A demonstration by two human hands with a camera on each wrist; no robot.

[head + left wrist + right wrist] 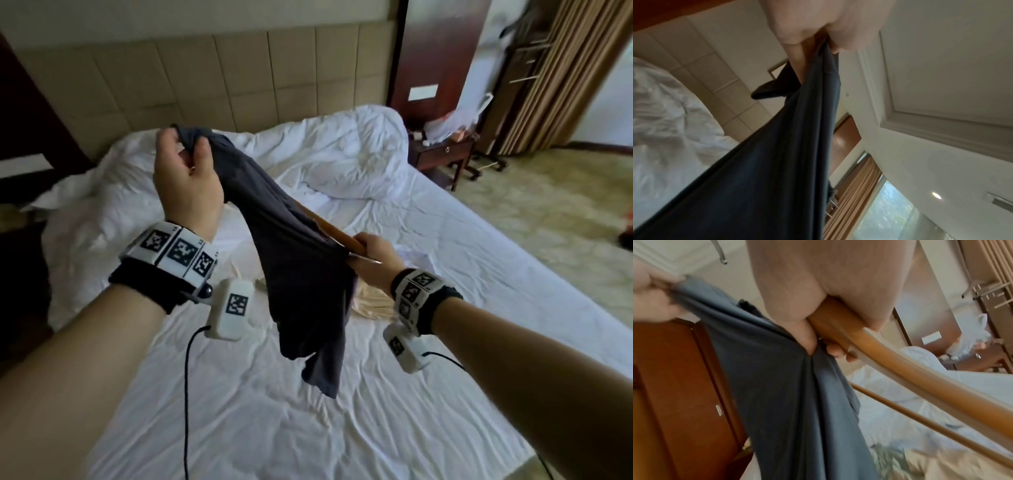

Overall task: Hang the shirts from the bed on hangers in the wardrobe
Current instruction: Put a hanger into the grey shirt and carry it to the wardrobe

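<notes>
A dark grey shirt hangs in the air over the bed, stretched between both hands. My left hand is raised and pinches one bunched end of the shirt between thumb and fingers. My right hand, lower and to the right, grips a wooden hanger together with the shirt's other end. In the right wrist view the hanger runs out of my fist, its lower bar beneath it, with the shirt beside it. A cream garment lies on the bed under my right wrist.
The white bed fills the middle, with a rumpled duvet near the padded headboard. A wooden nightstand with clutter stands at the right, curtains beyond it. Carpeted floor lies right of the bed.
</notes>
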